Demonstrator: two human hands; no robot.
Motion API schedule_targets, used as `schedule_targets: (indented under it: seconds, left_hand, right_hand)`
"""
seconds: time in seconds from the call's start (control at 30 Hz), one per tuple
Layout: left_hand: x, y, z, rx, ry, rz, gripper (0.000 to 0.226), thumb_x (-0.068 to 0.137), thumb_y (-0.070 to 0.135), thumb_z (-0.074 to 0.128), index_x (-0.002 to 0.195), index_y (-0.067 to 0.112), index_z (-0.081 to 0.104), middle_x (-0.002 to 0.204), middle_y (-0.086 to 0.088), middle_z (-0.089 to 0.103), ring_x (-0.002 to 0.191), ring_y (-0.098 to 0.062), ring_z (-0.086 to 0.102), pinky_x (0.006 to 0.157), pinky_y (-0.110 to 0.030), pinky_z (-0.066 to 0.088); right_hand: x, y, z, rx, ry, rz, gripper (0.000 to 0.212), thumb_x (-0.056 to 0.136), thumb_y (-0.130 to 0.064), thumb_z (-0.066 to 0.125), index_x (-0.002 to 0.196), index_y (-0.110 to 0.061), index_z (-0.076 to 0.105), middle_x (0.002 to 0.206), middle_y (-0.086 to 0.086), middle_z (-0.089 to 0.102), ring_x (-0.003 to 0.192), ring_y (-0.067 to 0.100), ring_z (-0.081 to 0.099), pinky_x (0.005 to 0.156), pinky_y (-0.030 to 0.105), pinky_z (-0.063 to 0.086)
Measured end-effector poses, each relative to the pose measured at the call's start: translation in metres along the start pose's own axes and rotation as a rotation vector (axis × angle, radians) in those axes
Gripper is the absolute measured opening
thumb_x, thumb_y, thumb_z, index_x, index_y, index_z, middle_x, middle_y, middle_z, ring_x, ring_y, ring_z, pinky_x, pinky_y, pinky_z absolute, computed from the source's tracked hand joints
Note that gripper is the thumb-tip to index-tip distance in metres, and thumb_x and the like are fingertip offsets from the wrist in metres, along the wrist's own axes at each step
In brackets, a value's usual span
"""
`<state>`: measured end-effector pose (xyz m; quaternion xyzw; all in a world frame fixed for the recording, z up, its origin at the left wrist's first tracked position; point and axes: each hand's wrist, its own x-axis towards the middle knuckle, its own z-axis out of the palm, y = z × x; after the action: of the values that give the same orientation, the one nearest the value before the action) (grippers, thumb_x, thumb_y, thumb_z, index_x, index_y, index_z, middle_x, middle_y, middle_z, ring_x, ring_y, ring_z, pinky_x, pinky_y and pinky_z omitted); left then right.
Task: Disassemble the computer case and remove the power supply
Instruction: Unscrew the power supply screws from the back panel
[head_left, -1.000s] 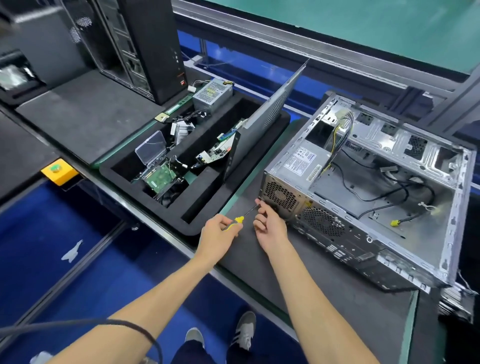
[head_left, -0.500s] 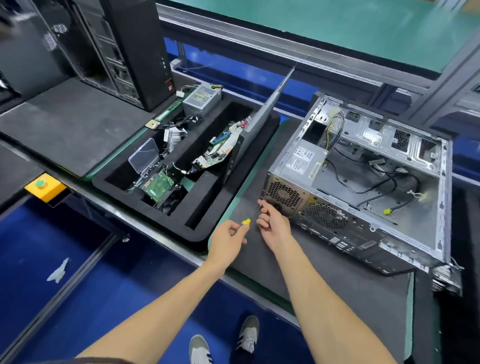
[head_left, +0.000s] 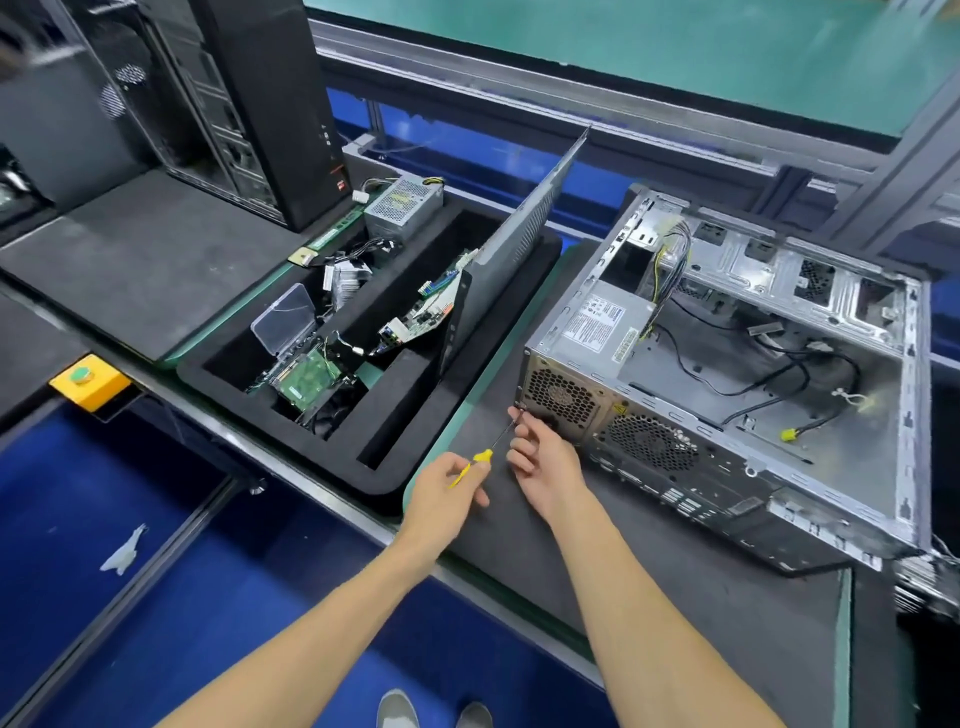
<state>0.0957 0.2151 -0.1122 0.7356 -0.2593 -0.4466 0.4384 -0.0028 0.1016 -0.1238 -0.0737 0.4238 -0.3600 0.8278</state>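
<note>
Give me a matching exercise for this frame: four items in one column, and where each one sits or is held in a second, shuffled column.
Items:
1. screwdriver
2. power supply
3. side panel
4. green button

Places:
A. standing tilted in the black foam tray
B. mounted in the near-left corner of the open case
C. on a yellow box at the bench's left edge
D. held in the left hand, tip at the case's rear corner beside the right hand

Pairs: 1-D, 2-B, 3-A, 4-C

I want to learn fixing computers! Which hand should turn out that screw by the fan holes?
Probably the left hand: it already grips the yellow screwdriver, whose tip meets the power supply corner of the computer case. The right hand only steadies the shaft.
</note>
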Motion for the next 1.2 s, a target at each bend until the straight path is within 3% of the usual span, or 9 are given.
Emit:
schedule_targets:
  seconds: [0.13,0.27,0.4,0.63,0.77,0.87,0.97,1.07,1.2]
  left_hand:
    - [0.000,0.006,0.003,-0.149,-0.042,-0.191,0.046,0.101,0.046,0.050,0.093,0.007,0.073,0.060,0.001,0.052,0.037,-0.008,0.029,0.036,-0.020,0.020]
    - [-0.001,0.008,0.008,0.007,0.041,-0.090,0.038,0.088,0.051,0.069,0.095,0.015,0.059,0.064,0.003,0.048,0.044,-0.008,0.036,0.041,-0.022,0.027]
    - [0.000,0.003,0.005,-0.092,0.100,-0.040,0.032,0.088,0.034,0.074,0.089,0.008,0.057,0.067,-0.002,0.061,0.039,-0.007,0.037,0.037,-0.022,0.028]
    - [0.001,0.009,0.003,-0.168,-0.063,-0.243,0.041,0.100,0.047,0.053,0.088,0.010,0.067,0.060,-0.002,0.051,0.038,-0.009,0.026,0.036,-0.020,0.018]
    - [0.000,0.010,0.006,-0.130,-0.023,-0.146,0.030,0.091,0.039,0.070,0.094,0.012,0.056,0.067,-0.002,0.047,0.038,-0.007,0.029,0.035,-0.021,0.023]
    - [-0.002,0.007,0.004,-0.127,0.010,-0.065,0.024,0.092,0.028,0.071,0.097,0.007,0.060,0.073,-0.004,0.057,0.039,-0.007,0.032,0.036,-0.021,0.024]
    - [-0.002,0.005,-0.001,-0.147,-0.026,-0.117,0.031,0.096,0.039,0.064,0.098,0.008,0.068,0.069,-0.002,0.061,0.040,-0.008,0.031,0.037,-0.020,0.023]
    - [-0.001,0.007,0.002,-0.135,-0.098,-0.228,0.046,0.101,0.049,0.050,0.096,0.010,0.074,0.057,0.003,0.052,0.041,-0.007,0.030,0.035,-0.019,0.021]
    - [0.004,0.009,0.009,-0.105,-0.074,-0.200,0.035,0.095,0.050,0.060,0.096,0.015,0.058,0.052,0.007,0.044,0.038,-0.008,0.027,0.035,-0.019,0.020]
  right_hand:
    - [-0.002,0.000,0.001,-0.014,0.015,-0.001,0.016,0.104,-0.008,0.051,0.107,0.003,0.062,0.059,-0.003,0.047,0.037,0.004,0.026,0.033,0.016,0.017]
    - [-0.003,-0.001,0.003,-0.002,0.042,-0.011,0.012,0.101,-0.003,0.054,0.106,0.005,0.062,0.057,-0.003,0.054,0.037,0.003,0.025,0.032,0.016,0.018]
    - [-0.002,0.000,0.003,0.013,0.037,-0.013,0.012,0.101,-0.002,0.054,0.108,0.004,0.062,0.059,-0.002,0.059,0.036,0.003,0.025,0.033,0.016,0.017]
    - [0.000,0.001,0.003,0.000,0.051,-0.037,0.019,0.100,-0.002,0.055,0.116,0.007,0.061,0.058,-0.002,0.061,0.039,0.003,0.026,0.035,0.016,0.018]
    - [0.000,0.002,0.003,0.008,0.057,-0.048,0.011,0.100,0.000,0.053,0.099,0.005,0.063,0.070,0.003,0.063,0.039,0.004,0.025,0.034,0.017,0.019]
    - [0.000,0.003,0.002,0.006,0.051,-0.052,0.013,0.101,0.000,0.053,0.095,0.004,0.064,0.075,0.004,0.061,0.039,0.004,0.025,0.034,0.017,0.020]
    - [0.001,0.003,0.001,-0.004,0.050,-0.058,0.013,0.100,0.000,0.054,0.093,0.004,0.064,0.078,0.005,0.058,0.039,0.004,0.026,0.034,0.017,0.020]
    - [0.000,0.004,0.000,-0.028,0.058,-0.064,0.012,0.100,-0.002,0.056,0.098,0.005,0.066,0.067,0.001,0.053,0.039,0.004,0.026,0.035,0.017,0.021]
    - [0.001,0.004,0.002,-0.018,0.055,-0.077,0.011,0.100,0.001,0.055,0.093,0.003,0.064,0.079,0.005,0.061,0.038,0.003,0.027,0.034,0.017,0.022]
